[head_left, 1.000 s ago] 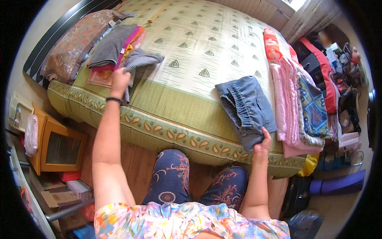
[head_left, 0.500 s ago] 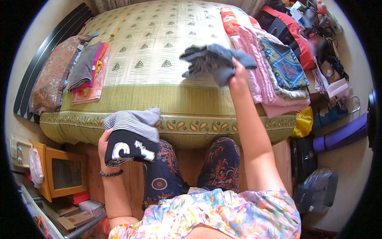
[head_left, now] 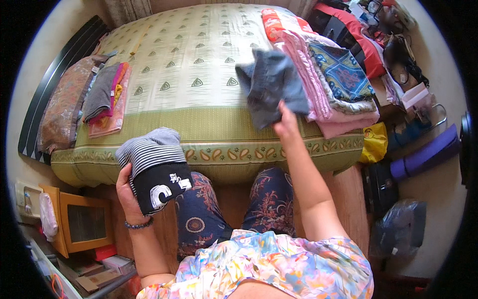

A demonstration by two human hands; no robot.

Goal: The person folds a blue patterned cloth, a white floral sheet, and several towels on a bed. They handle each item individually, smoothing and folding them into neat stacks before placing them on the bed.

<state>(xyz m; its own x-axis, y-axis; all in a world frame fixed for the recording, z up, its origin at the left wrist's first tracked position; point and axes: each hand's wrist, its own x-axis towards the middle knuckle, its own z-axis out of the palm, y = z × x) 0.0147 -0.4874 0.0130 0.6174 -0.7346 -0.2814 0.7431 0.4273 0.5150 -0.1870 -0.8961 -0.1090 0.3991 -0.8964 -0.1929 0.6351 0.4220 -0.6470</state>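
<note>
My left hand (head_left: 130,192) is closed round a black-and-white striped garment (head_left: 154,154) with a black panel and white print, held bunched in front of the bed's near edge. Its fingers are partly hidden under the cloth. My right hand (head_left: 288,122) grips the lower edge of a grey-blue garment (head_left: 271,87), which hangs spread and creased over the right half of the bed. Just right of that garment lie folded pink bedding (head_left: 311,79) and a blue patterned folded cloth (head_left: 342,72).
The bed (head_left: 199,119) has a green and cream cover. At its left are a floral pillow (head_left: 62,109) and folded towels (head_left: 102,94). A wooden cabinet (head_left: 82,219) stands lower left. A yellow bag (head_left: 374,143) and a purple rolled mat (head_left: 425,153) are on the right.
The grey-blue garment has opened out from a bunched shape, and my right hand has come slightly nearer and left. My left hand has shifted a little left with the striped garment.
</note>
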